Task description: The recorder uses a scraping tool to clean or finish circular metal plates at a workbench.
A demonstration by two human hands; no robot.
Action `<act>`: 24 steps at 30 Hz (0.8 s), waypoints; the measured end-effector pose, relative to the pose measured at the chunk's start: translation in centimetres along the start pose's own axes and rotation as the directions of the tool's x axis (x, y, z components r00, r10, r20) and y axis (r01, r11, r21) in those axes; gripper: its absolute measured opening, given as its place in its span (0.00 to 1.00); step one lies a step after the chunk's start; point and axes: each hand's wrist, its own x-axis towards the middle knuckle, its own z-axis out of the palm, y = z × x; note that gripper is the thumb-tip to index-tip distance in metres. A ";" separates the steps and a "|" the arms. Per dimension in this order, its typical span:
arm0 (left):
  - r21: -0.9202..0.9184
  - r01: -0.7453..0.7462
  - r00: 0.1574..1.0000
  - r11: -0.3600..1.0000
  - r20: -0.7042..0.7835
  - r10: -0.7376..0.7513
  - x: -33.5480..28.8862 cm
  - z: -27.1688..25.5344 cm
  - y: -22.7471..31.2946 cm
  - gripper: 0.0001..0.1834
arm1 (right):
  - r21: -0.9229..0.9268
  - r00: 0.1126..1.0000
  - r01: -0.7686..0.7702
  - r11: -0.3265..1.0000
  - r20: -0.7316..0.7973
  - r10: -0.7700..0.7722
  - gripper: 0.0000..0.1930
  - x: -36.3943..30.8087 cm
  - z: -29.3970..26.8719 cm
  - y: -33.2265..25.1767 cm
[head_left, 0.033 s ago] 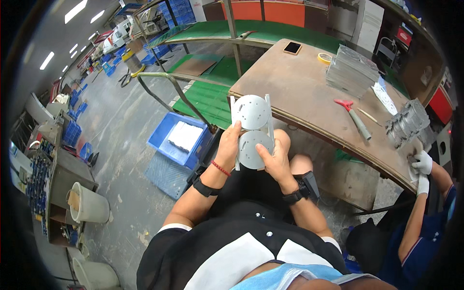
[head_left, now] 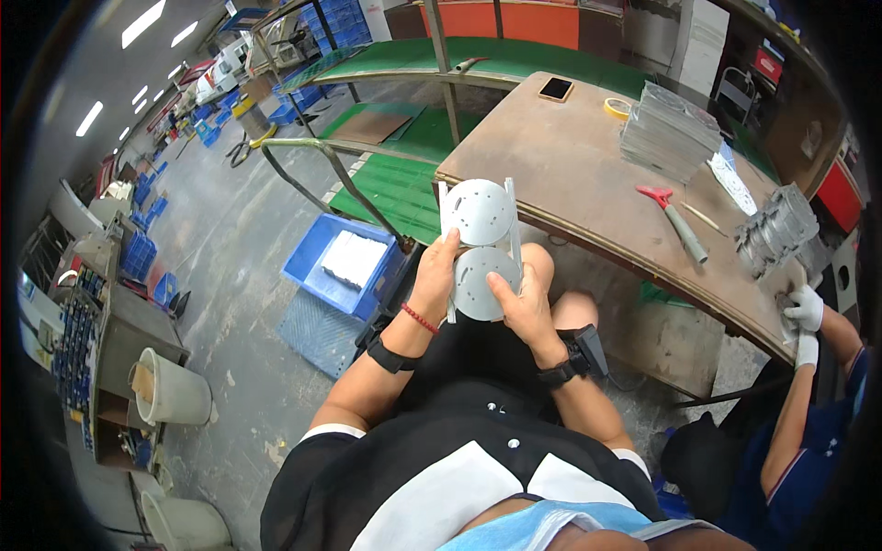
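Observation:
Both hands hold a flat silver metal plate (head_left: 485,213) in front of my body. It has two round discs, one above the other, pierced with small holes and slots, and straight narrow strips along its sides. My left hand (head_left: 435,275) grips the left edge, its thumb near where the discs meet. My right hand (head_left: 527,308) grips the right edge, its thumb lying on the lower disc (head_left: 475,283). The other fingers are mostly hidden behind the plate.
On the brown table (head_left: 570,165) are a stack of metal plates (head_left: 669,136), a tape roll (head_left: 617,108), a phone (head_left: 556,89), a red-and-grey hand tool (head_left: 680,225) and stacked metal parts (head_left: 776,230). A co-worker's gloved hands (head_left: 805,310) touch its right end. A blue crate (head_left: 322,248) stands left.

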 end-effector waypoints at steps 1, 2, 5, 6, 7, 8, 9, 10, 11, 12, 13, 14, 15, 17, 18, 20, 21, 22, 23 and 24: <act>0.007 0.014 1.000 1.000 0.017 -0.015 0.0 -0.3 -0.1 0.21 | -0.059 1.000 0.006 0.998 -0.012 -0.006 0.21 -0.2 0.2 0.1; -0.004 0.001 1.000 1.000 0.015 -0.001 0.2 -0.4 0.2 0.19 | -0.052 1.000 0.005 0.999 -0.008 -0.005 0.21 0.1 0.6 0.5; 0.029 -0.025 0.996 0.999 0.081 0.022 2.0 -0.7 0.3 0.18 | 0.040 0.995 0.085 0.996 -0.063 -0.083 0.14 1.3 1.6 2.9; 0.038 0.029 0.991 0.999 0.129 -0.034 1.9 -0.9 0.9 0.19 | 0.061 0.999 0.021 0.998 -0.043 -0.019 0.14 1.1 1.7 1.9; 0.047 0.054 0.987 0.997 0.149 -0.061 2.0 -1.5 1.1 0.19 | 0.077 0.999 -0.046 0.996 -0.019 0.048 0.15 1.0 1.8 0.6; -0.013 0.085 0.983 0.996 0.165 -0.082 1.8 -1.5 1.4 0.19 | 0.151 0.996 -0.089 0.985 -0.003 0.090 0.15 0.9 2.0 0.3; -0.075 0.113 0.979 0.991 0.176 -0.098 1.7 -2.0 1.6 0.19 | 0.223 0.991 -0.135 0.965 0.021 0.134 0.15 0.8 2.5 0.3; -0.145 0.142 0.970 0.979 0.216 -0.109 1.9 -3.5 1.0 0.18 | 0.209 0.982 -0.190 0.959 0.025 0.189 0.15 0.8 3.2 0.7; -0.167 0.149 0.974 0.975 0.195 -0.116 2.1 -5.0 0.4 0.18 | 0.192 0.977 -0.212 0.958 0.045 0.207 0.15 0.8 4.1 0.6; -0.201 0.136 0.978 0.970 0.185 -0.099 2.1 -6.5 -0.3 0.18 | 0.136 0.957 -0.286 0.949 0.086 0.276 0.16 1.0 5.0 0.2; -0.236 0.123 0.981 0.964 0.173 -0.083 2.0 -8.1 -0.9 0.18 | 0.074 0.930 -0.356 0.932 0.122 0.346 0.17 1.2 6.0 0.0; -0.277 0.128 0.988 0.952 0.120 -0.098 2.1 -9.4 -1.6 0.17 | 0.064 0.905 -0.392 0.918 0.207 0.372 0.16 1.6 6.7 0.0; -0.299 0.130 0.990 0.945 0.094 -0.107 2.1 -11.0 -2.1 0.17 | 0.041 0.891 -0.412 0.910 0.227 0.393 0.16 2.3 7.2 0.4; -0.316 0.133 0.990 0.939 -0.002 -0.141 2.2 -14.3 -3.1 0.16 | -0.154 0.837 -0.364 0.918 0.377 0.396 0.13 4.2 6.9 1.7; -0.279 0.107 0.989 0.954 -0.070 -0.131 2.2 -16.4 -3.4 0.15 | -0.109 0.891 -0.324 0.940 0.299 0.341 0.11 5.4 6.8 2.3; -0.216 0.050 0.983 0.975 -0.161 -0.086 2.5 -20.9 -3.3 0.14 | -0.269 0.970 -0.150 0.951 0.147 0.195 0.08 9.2 4.3 2.2; -0.209 0.059 0.957 0.976 -0.267 -0.116 2.4 -23.7 -3.6 0.14 | -0.252 0.977 -0.180 0.951 0.069 0.203 0.08 10.6 4.4 0.7; -0.086 0.075 0.918 0.993 -0.384 -0.102 2.4 -26.4 -3.8 0.13 | -0.342 0.991 -0.119 0.932 0.022 0.134 0.09 12.4 2.7 1.1; -0.037 0.065 0.888 0.997 -0.453 -0.075 2.6 -28.8 -4.0 0.14 | -0.376 0.994 -0.107 0.920 -0.015 0.110 0.08 13.9 1.5 1.3; 0.061 0.108 0.831 0.992 -0.553 -0.056 3.1 -30.8 -3.9 0.14 | -0.428 0.995 -0.103 0.898 -0.042 0.094 0.09 15.3 0.2 1.8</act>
